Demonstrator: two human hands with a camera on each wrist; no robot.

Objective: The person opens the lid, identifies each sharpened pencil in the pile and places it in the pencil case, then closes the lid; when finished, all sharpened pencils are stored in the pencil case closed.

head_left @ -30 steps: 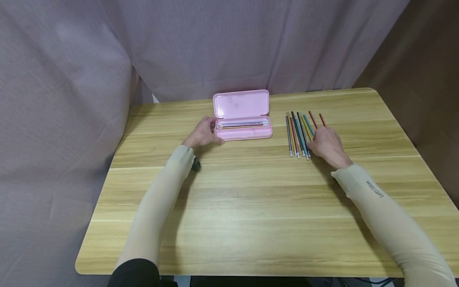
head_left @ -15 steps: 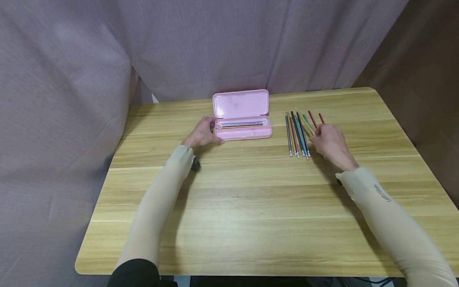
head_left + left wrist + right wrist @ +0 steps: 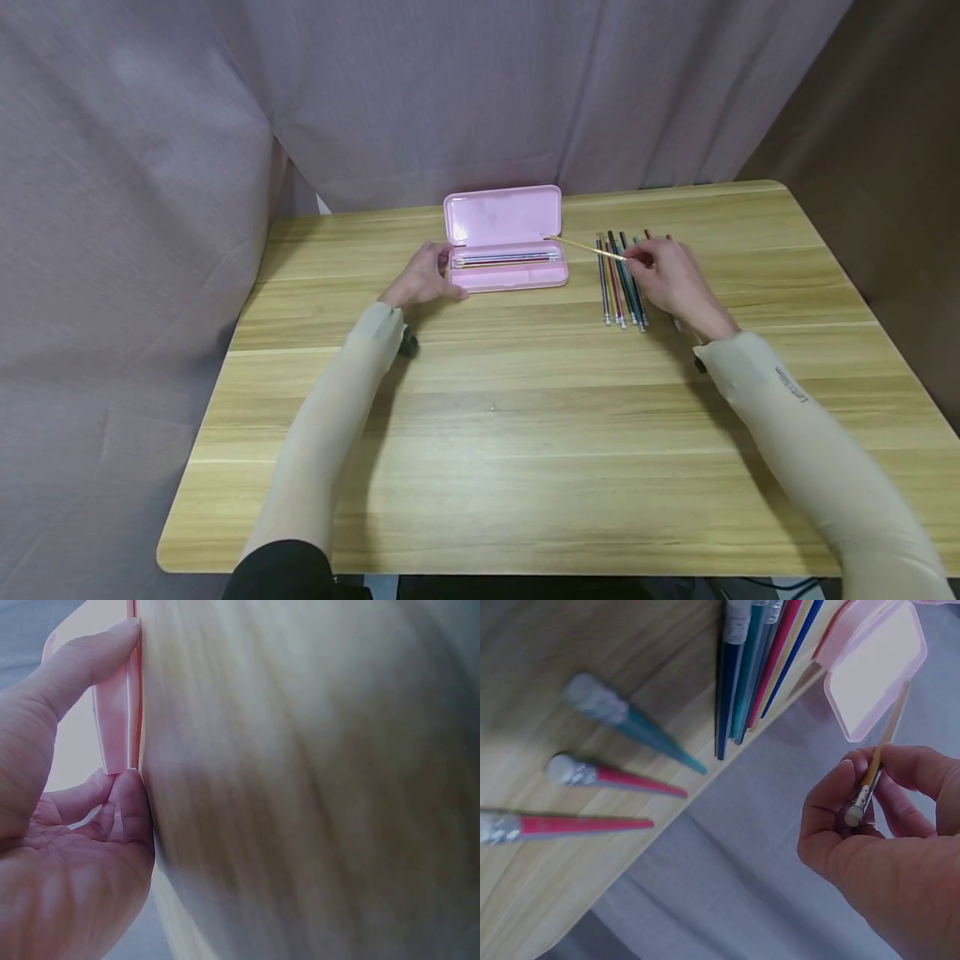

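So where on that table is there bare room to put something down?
The whole near half of the light wooden table, between the two sleeved forearms, is bare. So is the strip between the open pink plastic pencil case and the row of coloured pencils. It is crowded around those, where both hands work.

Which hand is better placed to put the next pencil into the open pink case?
Right. The right hand pinches a yellow pencil lifted off the table, its tip toward the pink case. The left hand grips the case's left end, likely steadying it.
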